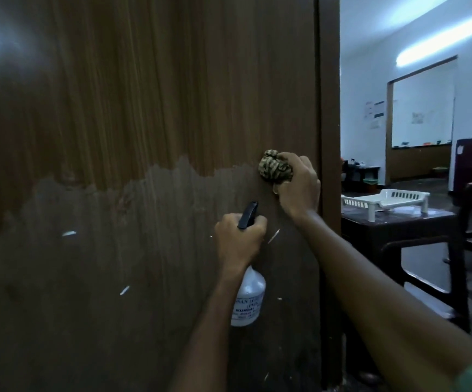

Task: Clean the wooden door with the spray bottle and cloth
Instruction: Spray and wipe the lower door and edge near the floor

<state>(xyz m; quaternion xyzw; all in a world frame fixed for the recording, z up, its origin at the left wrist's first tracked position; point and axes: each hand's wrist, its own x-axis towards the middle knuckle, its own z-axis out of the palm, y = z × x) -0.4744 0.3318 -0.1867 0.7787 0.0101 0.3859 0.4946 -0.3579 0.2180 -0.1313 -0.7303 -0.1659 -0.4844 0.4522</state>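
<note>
Head view, single frame. Landmark: the wooden door (144, 137), which fills the left and centre of the view; its right edge runs vertically just right of both hands. Right hand (297, 185) is against the door near that edge, at about mid-height of the frame, fingers curled tight round a bunched patterned cloth (275, 166); the cloth appears pressed to the wood, at the level where a paler, duller area of the door begins. That area spreads left and down from the cloth, with a ragged upper boundary; above it the grain looks darker and streaked. Left hand (239, 240) sits below and left of the cloth, close to the door face, fingers wrapped round the neck of a spray bottle (248, 295); black trigger head points up toward the door, pale bottle body hangs below the wrist. Cannot tell whether a finger is on the trigger. Small white flecks mark the lower door. Past the door edge: a dark counter (399, 222) carrying a white plastic tray (384, 198). Risks, as judged: the cloth is balled small, so strokes may leave streaks or skip patches; working this near the edge, the cloth could slip off the door; the bottle could knock against the wood.
</note>
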